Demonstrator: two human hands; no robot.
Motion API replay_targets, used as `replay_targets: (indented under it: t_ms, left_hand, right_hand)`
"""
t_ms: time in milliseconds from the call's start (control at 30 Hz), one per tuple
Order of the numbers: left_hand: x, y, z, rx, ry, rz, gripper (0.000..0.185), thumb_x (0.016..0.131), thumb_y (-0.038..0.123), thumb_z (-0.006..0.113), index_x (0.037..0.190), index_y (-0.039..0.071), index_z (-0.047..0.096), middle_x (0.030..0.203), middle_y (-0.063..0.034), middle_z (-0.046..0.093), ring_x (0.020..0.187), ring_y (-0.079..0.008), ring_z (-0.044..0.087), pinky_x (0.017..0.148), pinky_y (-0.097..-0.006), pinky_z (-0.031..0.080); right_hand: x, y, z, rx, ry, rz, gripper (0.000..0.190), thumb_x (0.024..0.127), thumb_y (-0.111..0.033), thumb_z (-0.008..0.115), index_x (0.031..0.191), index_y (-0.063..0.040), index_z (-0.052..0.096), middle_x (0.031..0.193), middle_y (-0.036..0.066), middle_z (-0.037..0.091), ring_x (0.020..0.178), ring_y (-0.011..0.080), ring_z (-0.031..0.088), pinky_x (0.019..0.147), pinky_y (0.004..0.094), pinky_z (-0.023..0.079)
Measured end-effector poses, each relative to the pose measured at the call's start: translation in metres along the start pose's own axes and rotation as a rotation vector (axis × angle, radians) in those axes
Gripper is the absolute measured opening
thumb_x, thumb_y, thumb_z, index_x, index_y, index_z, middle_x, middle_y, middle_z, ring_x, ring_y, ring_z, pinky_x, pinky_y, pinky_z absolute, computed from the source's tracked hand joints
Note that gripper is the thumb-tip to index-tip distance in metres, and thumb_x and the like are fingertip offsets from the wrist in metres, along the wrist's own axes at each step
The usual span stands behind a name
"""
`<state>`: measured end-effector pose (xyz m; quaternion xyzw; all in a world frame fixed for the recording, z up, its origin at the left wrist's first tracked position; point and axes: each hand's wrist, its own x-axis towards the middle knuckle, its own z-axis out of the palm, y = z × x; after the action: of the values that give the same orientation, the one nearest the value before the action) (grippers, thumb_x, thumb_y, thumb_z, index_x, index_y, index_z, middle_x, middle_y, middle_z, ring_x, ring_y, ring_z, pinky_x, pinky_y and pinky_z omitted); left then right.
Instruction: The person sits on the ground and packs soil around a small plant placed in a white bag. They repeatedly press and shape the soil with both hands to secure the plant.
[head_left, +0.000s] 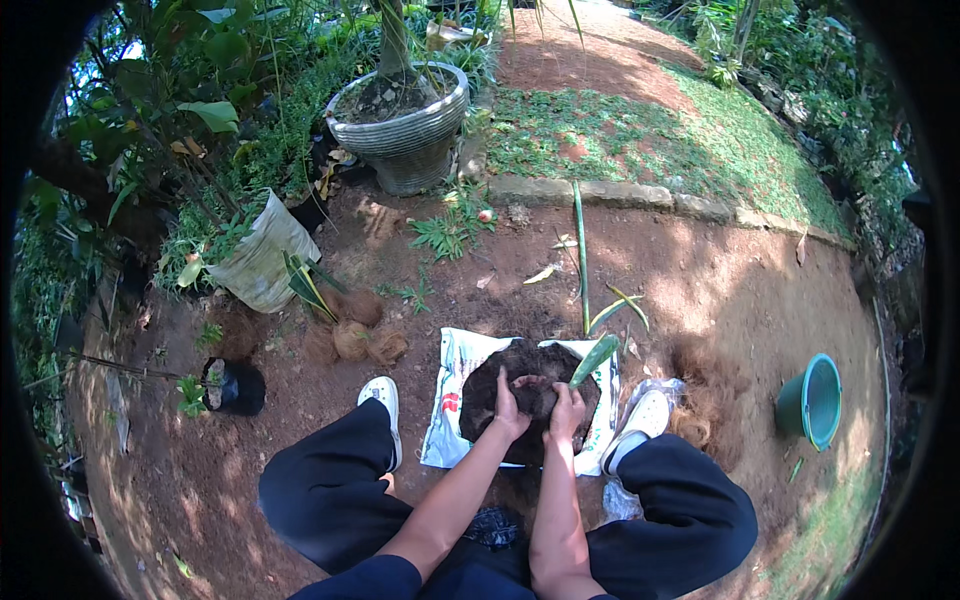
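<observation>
Dark soil (480, 405) is heaped on a white printed plastic sack (444, 439) laid on the ground between my feet. Both hands are at a dark, fibrous clump (534, 397) over the soil. My left hand (508, 405) is at its left side, fingers pointing up and thumb side inward. My right hand (565, 411) is curled at the clump's right side, and a broad green snake plant leaf (595, 360) slants up and right from its fingers. How firmly the left hand holds the clump cannot be told. Long snake plant leaves (581, 255) lie beyond the sack.
A green plastic bucket (795, 405) stands at the right, past loose coconut fibre (709, 405). At the left are fibre balls (351, 341), a black plant bag (244, 386) and a pale planter bag (266, 255). A large ribbed pot (412, 150) and stone edging (622, 195) lie ahead.
</observation>
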<state>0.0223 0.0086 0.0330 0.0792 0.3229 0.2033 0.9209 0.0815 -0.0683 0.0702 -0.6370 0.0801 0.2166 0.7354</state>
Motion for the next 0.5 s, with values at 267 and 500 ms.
replay_targets:
  t_ms: [267,500]
  left_hand:
    - [-0.019,-0.010,0.026,0.516,0.117,0.460,0.044,0.102,0.033,0.039,0.097,0.000,0.067,0.097,-0.0084,0.067,0.095,-0.0174,0.060,0.092,-0.0314,0.043]
    - [-0.020,-0.003,0.026,0.763,0.141,0.467,0.051,0.103,0.036,0.031,0.110,0.000,0.066,0.109,-0.0108,0.066,0.104,-0.0173,0.059,0.097,-0.0304,0.041]
  right_hand:
    - [-0.006,0.007,0.025,-0.146,0.087,-0.263,0.024,0.083,-0.022,0.066,0.090,0.001,0.066,0.081,0.009,0.067,0.075,0.0168,0.059,0.072,0.0330,0.046]
    - [-0.021,-0.005,0.032,-0.252,0.074,-0.238,0.034,0.087,-0.029,0.064,0.100,0.002,0.068,0.087,0.014,0.070,0.080,0.0189,0.063,0.078,0.0334,0.047]
